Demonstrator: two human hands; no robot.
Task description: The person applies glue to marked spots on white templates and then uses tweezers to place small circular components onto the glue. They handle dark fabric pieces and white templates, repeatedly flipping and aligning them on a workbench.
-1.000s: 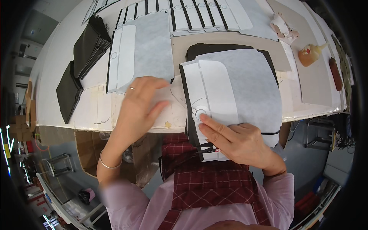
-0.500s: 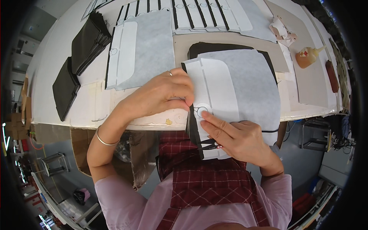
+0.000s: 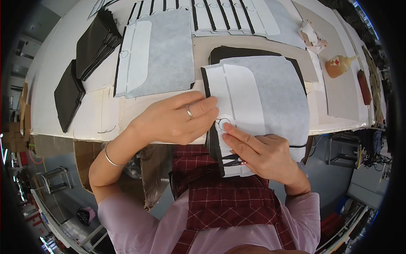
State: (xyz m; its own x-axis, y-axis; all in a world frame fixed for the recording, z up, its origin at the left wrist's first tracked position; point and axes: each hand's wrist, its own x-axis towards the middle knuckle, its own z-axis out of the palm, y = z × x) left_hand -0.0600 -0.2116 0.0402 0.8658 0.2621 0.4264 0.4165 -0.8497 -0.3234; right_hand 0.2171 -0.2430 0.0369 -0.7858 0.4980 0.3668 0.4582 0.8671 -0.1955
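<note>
Two fingers of the right hand [image 3: 270,156] pin a disc [image 3: 223,123] on the pale panel [image 3: 277,93] overhanging the worktop [image 3: 99,103], snips [image 3: 231,162] tucked in its palm; the left hand [image 3: 177,118] bunches, its grip hidden. Uneven pressure could shift the disc; the snips could nick the panel.

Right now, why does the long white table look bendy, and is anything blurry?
In the head view, the fisheye lens bows the long white table; the head view also has black corners, a slightly blurry pink cloth left sleeve and, quite clear, the thin silver ring on the left hand.
</note>
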